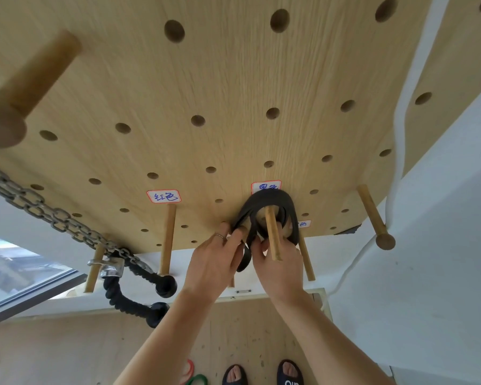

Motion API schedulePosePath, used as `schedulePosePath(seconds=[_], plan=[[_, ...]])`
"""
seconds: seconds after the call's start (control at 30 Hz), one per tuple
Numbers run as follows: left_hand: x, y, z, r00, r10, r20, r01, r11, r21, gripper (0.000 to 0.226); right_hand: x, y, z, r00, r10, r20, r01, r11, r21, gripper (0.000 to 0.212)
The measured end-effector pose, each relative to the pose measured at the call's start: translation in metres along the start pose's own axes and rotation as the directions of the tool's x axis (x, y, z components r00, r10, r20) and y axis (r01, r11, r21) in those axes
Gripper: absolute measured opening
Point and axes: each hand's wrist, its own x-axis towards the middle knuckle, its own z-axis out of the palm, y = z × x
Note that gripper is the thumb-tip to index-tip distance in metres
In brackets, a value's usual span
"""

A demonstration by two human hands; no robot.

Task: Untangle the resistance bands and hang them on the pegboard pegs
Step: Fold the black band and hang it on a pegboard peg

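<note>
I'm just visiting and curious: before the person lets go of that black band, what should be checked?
1. Black rubber resistance band looped over the wooden peg: ok.
2. Left hand and right hand both gripping the band: ok.
3. Band free of twists: not ok, its strands overlap in several layers.
4. Band sits under a handwritten label: ok; whether it matches, cannot tell.
5. Red and green bands on the floor hung up: not ok.
</note>
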Motion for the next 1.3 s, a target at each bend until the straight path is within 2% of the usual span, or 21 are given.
schedulePosePath(seconds=[0.07, 0.13, 0.43, 0.57, 0.67, 0.77, 0.83, 1.0, 1.1, 1.23, 1.3], plan=[[-0.003, -0.006, 0.001, 0.997, 0.023, 0.072, -0.022, 1.000, -0.012, 0.041, 0.000, -0.001, 0.001, 1.000, 0.003, 0.013, -0.003, 1.000, 0.007, 0.026], [-0.003, -0.012, 0.001, 0.997, 0.030, 0.074, -0.030, 1.000, 0.001, 0.048, 0.000, -0.002, 0.002, 1.000, 0.002, 0.018, -0.002, 1.000, 0.006, 0.028], [0.015, -0.022, 0.011, 0.986, 0.151, -0.067, -0.146, 0.987, 0.067, 0.048, -0.005, -0.007, 0.008, 0.999, 0.044, 0.017, -0.043, 0.998, -0.046, 0.031], [0.013, -0.025, 0.012, 0.980, 0.191, -0.055, -0.190, 0.982, 0.019, 0.045, -0.002, -0.008, 0.009, 1.000, 0.000, -0.018, 0.000, 1.000, -0.014, 0.018], [0.006, -0.023, 0.004, 0.991, 0.127, -0.041, -0.131, 0.986, -0.105, 0.029, -0.003, -0.010, 0.010, 1.000, -0.003, -0.019, 0.003, 1.000, 0.001, 0.020], [0.003, -0.015, -0.010, 0.996, 0.032, -0.084, -0.047, 0.983, -0.175, 0.020, -0.005, -0.010, 0.011, 0.999, 0.007, -0.034, -0.006, 1.000, 0.026, 0.023], [0.009, -0.008, -0.018, 0.994, 0.022, -0.111, -0.041, 0.985, -0.167, 0.019, -0.006, -0.012, 0.010, 0.997, -0.030, -0.071, 0.032, 0.999, 0.026, 0.026], [0.029, 0.003, -0.023, 0.979, 0.095, -0.178, -0.101, 0.995, -0.025, 0.016, -0.005, -0.010, 0.012, 0.985, -0.130, -0.117, 0.131, 0.991, 0.000, 0.018], [0.028, 0.003, -0.020, 0.985, 0.069, -0.158, -0.078, 0.996, -0.048, 0.016, -0.001, -0.009, 0.014, 0.987, -0.127, -0.100, 0.124, 0.992, -0.035, 0.017], [0.020, -0.002, -0.022, 0.990, -0.049, -0.131, 0.028, 0.987, -0.161, 0.017, -0.004, -0.010, 0.012, 0.991, -0.099, -0.091, 0.100, 0.995, 0.007, 0.017], [0.019, -0.004, -0.023, 0.991, -0.029, -0.134, 0.008, 0.987, -0.160, 0.017, -0.007, -0.010, 0.012, 0.993, -0.083, -0.086, 0.085, 0.996, 0.022, 0.016]])
